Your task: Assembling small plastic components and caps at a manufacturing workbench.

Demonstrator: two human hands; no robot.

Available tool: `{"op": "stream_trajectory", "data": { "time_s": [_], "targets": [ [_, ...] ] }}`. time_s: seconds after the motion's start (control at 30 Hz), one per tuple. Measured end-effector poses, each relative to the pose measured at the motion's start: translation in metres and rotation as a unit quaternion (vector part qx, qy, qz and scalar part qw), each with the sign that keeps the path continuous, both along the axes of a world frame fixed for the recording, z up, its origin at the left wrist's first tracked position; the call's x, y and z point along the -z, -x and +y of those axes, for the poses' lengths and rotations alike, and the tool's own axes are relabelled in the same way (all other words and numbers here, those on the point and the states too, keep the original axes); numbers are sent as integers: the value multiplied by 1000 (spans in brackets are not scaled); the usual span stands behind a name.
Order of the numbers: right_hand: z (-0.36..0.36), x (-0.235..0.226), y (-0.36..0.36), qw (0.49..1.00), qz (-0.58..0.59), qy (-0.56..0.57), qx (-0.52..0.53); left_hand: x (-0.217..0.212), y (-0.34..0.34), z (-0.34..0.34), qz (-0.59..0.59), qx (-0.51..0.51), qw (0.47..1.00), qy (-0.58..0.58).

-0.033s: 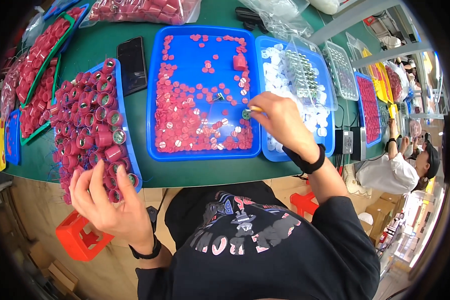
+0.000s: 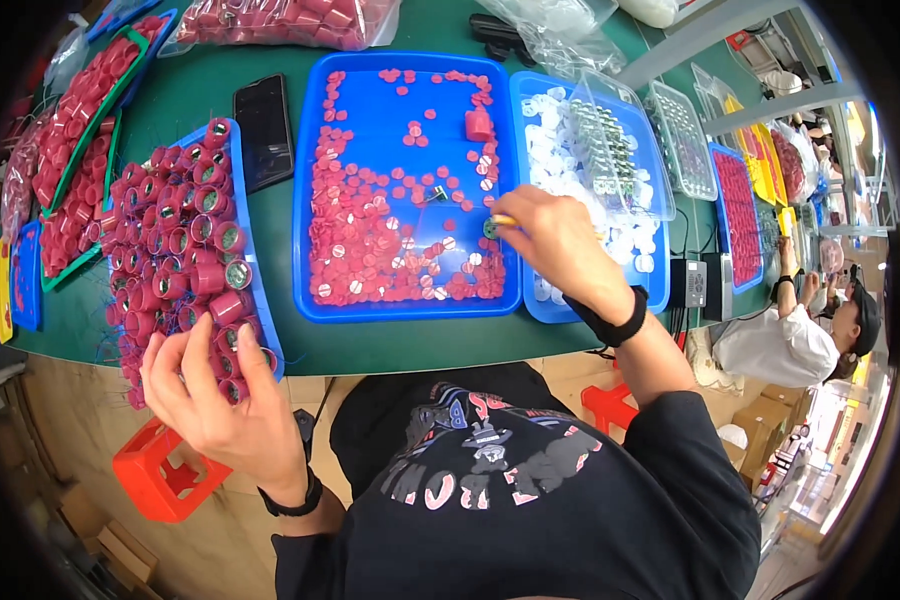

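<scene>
My right hand (image 2: 560, 235) hovers over the right edge of the blue tray (image 2: 360, 315), thumb and fingers pinched on a small round green circuit board (image 2: 490, 229) with a short yellow part (image 2: 506, 220) beside it. Whether the two are joined cannot be made out. In that tray lie many small pink discs (image 2: 360, 230), some with pale stripes, one pink cup (image 2: 478, 125) and a small metallic piece (image 2: 440, 193). My left hand (image 2: 215, 400) is open, fingers curved and apart, at the near end of the heaped pink cups (image 2: 170, 250). Green boards and thin wires show in those cups.
Right of the blue tray stands another blue tray with white pieces (image 2: 555, 135) and a clear box of boards (image 2: 610, 150). A black phone (image 2: 264, 130) lies behind the cups. Red stools (image 2: 165, 475) stand below the green table (image 2: 370, 348). A person (image 2: 785, 345) works farther right.
</scene>
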State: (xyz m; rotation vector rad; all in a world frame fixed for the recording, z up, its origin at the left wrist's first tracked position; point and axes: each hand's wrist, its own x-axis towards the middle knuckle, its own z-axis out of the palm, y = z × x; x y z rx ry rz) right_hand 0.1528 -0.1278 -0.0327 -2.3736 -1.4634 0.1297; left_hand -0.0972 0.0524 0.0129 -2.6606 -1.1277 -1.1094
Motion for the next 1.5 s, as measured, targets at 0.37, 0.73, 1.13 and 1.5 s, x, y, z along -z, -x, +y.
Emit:
{"op": "stream_trajectory", "data": {
  "time_s": [0.37,0.73,1.13,1.5],
  "targets": [
    [-12,-13,-17,978,50,-180,92,19,-88,-79,-11,428,863,268],
    [-92,-16,-8,843,308,-347,274,77,-163,-129,112,485,840,215],
    [-88,-8,7,771,456,-361,258,66,-151,-120,-101,359,707,600],
    [-43,3,56,785,498,-319,185,53,-114,-91,-215,301,604,706]
  ]
}}
